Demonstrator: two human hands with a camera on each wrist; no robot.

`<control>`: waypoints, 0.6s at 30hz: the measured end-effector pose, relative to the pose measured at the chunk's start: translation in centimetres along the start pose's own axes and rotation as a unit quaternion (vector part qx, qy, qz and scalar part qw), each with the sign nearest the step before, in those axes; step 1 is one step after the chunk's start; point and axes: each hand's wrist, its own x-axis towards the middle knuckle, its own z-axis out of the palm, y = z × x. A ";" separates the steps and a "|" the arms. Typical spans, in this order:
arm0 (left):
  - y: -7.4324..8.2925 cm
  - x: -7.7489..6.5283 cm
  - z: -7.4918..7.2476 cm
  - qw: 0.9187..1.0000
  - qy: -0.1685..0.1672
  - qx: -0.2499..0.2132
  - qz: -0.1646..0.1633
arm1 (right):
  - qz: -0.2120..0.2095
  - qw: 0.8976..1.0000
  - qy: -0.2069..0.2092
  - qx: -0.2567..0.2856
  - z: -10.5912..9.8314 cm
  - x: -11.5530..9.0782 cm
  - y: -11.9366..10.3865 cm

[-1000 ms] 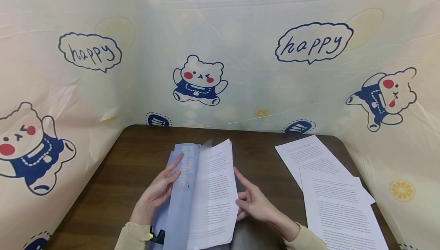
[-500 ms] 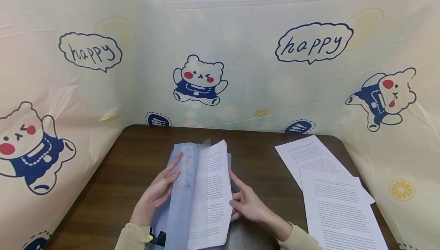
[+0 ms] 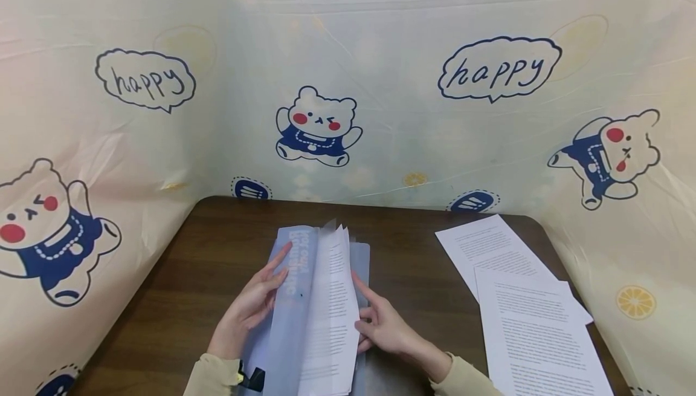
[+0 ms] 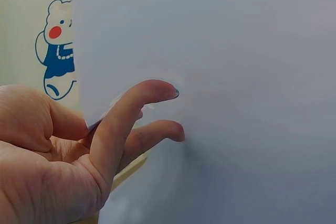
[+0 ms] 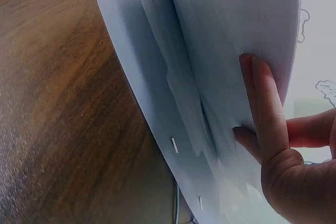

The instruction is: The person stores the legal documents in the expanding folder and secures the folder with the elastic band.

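Note:
A translucent blue folder (image 3: 288, 335) stands partly open on the table, white lettering on its cover. My left hand (image 3: 250, 302) grips the cover's left side; in the left wrist view, that hand (image 4: 79, 161) has an edge between its fingers and bent fingertips against a pale sheet (image 4: 236, 51). Inside the folder is a stack of printed sheets (image 3: 333, 311). My right hand (image 3: 388, 326) pinches the stack's right edge. In the right wrist view, fingers of the right hand (image 5: 278, 140) lie across the back of the stack (image 5: 231, 30), raised off the folder's back cover (image 5: 126, 30).
Loose printed sheets (image 3: 538, 323) lie overlapping on the right of the brown table (image 3: 179, 275). A patterned curtain (image 3: 391, 124) with bears and "happy" bubbles surrounds the table at the back and sides.
My right hand has moved left, carrying the stack's right edge toward the cover. More of the folder's blue back cover now shows to the right. The left hand has stayed nearly still.

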 end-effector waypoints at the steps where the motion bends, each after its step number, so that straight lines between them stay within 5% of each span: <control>1: 0.0 0.0 0.0 1.000 -0.001 -0.001 0.000 | 0.000 1.000 0.000 0.001 0.1 0.0 0.1; 18: 0.2 -0.1 0.2 1.000 0.007 -0.002 -0.019 | 0.015 1.000 0.003 0.025 1.0 1.0 0.8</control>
